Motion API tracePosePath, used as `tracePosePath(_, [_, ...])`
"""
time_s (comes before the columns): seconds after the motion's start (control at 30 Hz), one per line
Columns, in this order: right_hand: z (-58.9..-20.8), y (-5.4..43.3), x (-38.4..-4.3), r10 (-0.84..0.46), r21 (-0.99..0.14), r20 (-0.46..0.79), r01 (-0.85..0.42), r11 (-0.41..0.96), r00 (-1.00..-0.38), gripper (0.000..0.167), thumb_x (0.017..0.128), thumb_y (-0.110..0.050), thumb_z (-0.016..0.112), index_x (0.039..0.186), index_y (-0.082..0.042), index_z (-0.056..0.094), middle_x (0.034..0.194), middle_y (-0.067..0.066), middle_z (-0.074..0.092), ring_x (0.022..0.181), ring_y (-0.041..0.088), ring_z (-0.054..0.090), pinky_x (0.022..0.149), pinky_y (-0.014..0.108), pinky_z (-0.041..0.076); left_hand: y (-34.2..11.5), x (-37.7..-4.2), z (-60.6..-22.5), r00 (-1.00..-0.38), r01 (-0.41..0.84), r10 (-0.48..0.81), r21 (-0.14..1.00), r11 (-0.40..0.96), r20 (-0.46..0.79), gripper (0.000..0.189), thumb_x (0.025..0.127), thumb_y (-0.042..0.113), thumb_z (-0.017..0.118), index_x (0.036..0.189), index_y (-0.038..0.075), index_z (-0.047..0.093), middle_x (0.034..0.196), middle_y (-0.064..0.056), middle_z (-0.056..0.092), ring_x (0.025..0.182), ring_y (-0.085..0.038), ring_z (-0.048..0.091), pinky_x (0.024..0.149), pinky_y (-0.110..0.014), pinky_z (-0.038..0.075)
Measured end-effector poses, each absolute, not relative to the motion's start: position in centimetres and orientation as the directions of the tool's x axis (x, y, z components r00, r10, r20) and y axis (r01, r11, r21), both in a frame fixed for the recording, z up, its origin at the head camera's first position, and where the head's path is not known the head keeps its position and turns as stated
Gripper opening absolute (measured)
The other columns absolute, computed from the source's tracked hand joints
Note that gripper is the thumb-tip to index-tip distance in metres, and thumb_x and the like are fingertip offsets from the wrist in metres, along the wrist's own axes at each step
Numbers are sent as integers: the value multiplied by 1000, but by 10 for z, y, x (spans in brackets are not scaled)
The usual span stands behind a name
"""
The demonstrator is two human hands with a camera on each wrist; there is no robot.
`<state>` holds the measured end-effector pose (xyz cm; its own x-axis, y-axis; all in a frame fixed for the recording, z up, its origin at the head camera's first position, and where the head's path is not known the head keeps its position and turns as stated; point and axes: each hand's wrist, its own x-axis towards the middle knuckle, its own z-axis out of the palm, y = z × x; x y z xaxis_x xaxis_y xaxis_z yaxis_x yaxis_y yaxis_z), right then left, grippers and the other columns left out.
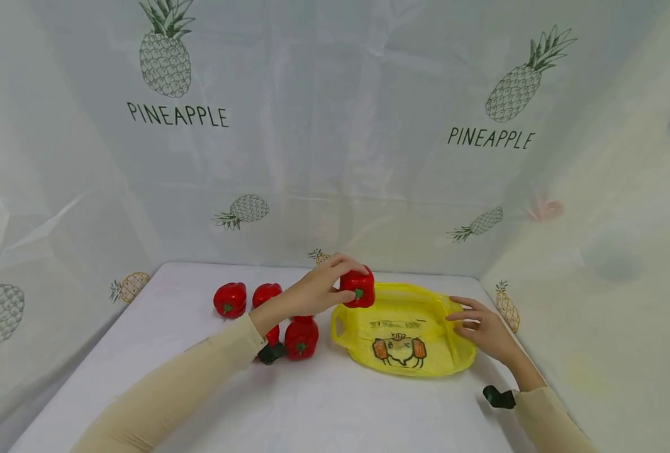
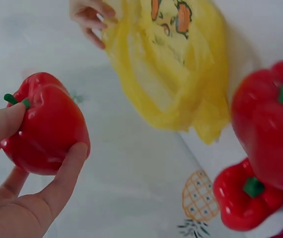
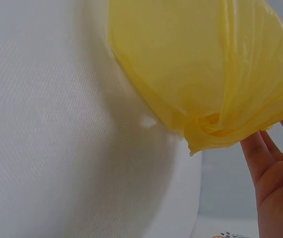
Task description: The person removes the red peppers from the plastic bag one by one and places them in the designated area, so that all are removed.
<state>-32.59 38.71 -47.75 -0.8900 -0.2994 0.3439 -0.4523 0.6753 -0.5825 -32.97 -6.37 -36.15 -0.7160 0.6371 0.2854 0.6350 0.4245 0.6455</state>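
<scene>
My left hand (image 1: pixel 320 286) grips a red bell pepper (image 1: pixel 362 284) with a green stem, raised beside the left end of a yellow plastic bag (image 1: pixel 405 314). In the left wrist view, fingers and thumb curl round that pepper (image 2: pixel 52 129). The bag lies on the table with a cartoon print facing up and a handle loop at its left. At the bag's right edge, my right hand (image 1: pixel 484 330) touches the plastic with fairly straight fingers. The right wrist view has its fingers (image 3: pixel 258 153) partly hidden behind the bag (image 3: pixel 181 64).
Several more red bell peppers (image 1: pixel 302 338) sit on the white table (image 1: pixel 312 402) left of the bag, some partly hidden by my left forearm. A pale curtain (image 1: pixel 335 126) printed with pineapples rises behind the table and at both sides.
</scene>
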Motion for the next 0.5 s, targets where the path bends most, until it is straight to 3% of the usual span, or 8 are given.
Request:
tracePosePath(0.2, [-479, 389, -327, -294, -620, 331, -442, 649, -896, 23, 94, 2, 77, 115, -6, 81, 157, 17, 51, 127, 48, 62, 90, 19, 59, -99, -331, -360, -735, 602, 617, 690, 401, 283, 48, 103, 19, 73, 146, 33, 57, 151, 3, 45, 128, -23, 58, 92, -34, 63])
tracePosePath(0.5, [-479, 386, -328, -314, -646, 332, -457, 612, -889, 24, 93, 3, 78, 115, -7, 81, 157, 18, 51, 131, 47, 59, 94, 45, 62, -138, -328, -362, -760, 570, 600, 698, 433, 249, 47, 103, 21, 73, 144, 37, 58, 153, 7, 43, 137, -22, 51, 99, -38, 61])
